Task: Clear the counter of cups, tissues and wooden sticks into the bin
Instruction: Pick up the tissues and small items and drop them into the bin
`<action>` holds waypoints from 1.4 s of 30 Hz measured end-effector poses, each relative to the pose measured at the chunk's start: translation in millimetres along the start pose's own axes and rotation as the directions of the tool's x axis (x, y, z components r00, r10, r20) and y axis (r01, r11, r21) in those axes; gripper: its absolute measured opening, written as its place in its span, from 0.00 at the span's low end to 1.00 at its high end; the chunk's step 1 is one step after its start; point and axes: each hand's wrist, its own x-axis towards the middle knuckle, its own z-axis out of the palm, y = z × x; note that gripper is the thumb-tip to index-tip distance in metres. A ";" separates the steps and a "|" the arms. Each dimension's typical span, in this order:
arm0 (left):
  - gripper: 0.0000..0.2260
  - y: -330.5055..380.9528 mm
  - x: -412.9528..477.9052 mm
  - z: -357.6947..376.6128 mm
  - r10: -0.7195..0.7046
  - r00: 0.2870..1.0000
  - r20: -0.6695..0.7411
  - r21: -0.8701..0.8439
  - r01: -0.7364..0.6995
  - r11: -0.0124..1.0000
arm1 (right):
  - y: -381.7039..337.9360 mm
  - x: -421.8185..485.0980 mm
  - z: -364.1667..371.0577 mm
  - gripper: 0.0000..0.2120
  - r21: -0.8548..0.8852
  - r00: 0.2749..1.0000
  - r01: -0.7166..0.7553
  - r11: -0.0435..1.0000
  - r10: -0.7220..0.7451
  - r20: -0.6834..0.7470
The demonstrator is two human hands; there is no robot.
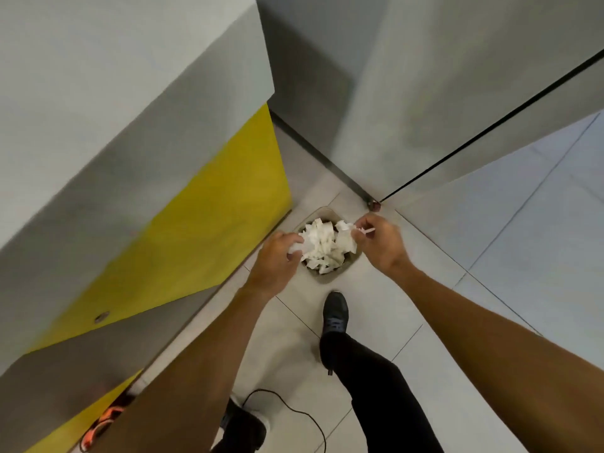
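A small beige bin (327, 278) stands on the tiled floor beside the counter, heaped with crumpled white tissues (322, 245). My left hand (276, 259) hovers over the bin's left rim and grips a wad of white tissue (295, 248). My right hand (380, 243) is over the right rim; its fingers pinch a pale thin stick (367, 231) together with a piece of tissue (346, 227). No cups are in view.
A grey counter (130, 93) with a yellow front panel (202, 223) rises at the left. Grey wall panels (425, 93) stand behind the bin. My shoe (335, 313) is just in front of the bin, and a black cable (294, 410) lies on the floor.
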 end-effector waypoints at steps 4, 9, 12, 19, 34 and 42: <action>0.11 -36.3 29.3 41.8 -0.064 0.998 0.027 0.013 0.063 0.998 | 44.1 32.6 43.4 0.03 -0.023 0.996 -0.084 0.996 0.085 0.035; 0.18 -70.2 59.0 80.6 -0.105 0.990 0.099 -0.028 0.108 0.994 | 81.1 60.9 74.7 0.07 -0.026 0.985 -0.146 0.989 0.147 0.094; 0.20 -78.0 62.3 85.3 -0.123 0.986 0.109 -0.025 0.126 0.992 | 85.8 61.9 78.4 0.11 -0.029 0.979 -0.159 0.987 0.161 0.127; 0.17 -64.0 25.7 40.8 -0.105 0.989 0.105 -0.003 0.106 0.994 | 41.4 26.2 56.3 0.12 0.006 0.986 -0.112 0.994 0.110 0.126; 0.18 34.0 -161.0 -160.0 0.287 0.956 -0.061 -0.009 -0.288 0.958 | -168.0 -192.3 22.0 0.11 0.160 0.945 0.306 0.939 -0.279 -0.169; 0.17 58.4 -291.4 -312.8 0.469 0.849 -0.243 0.072 -0.466 0.882 | -329.8 -297.5 14.6 0.09 0.166 0.781 0.599 0.784 -0.526 -0.336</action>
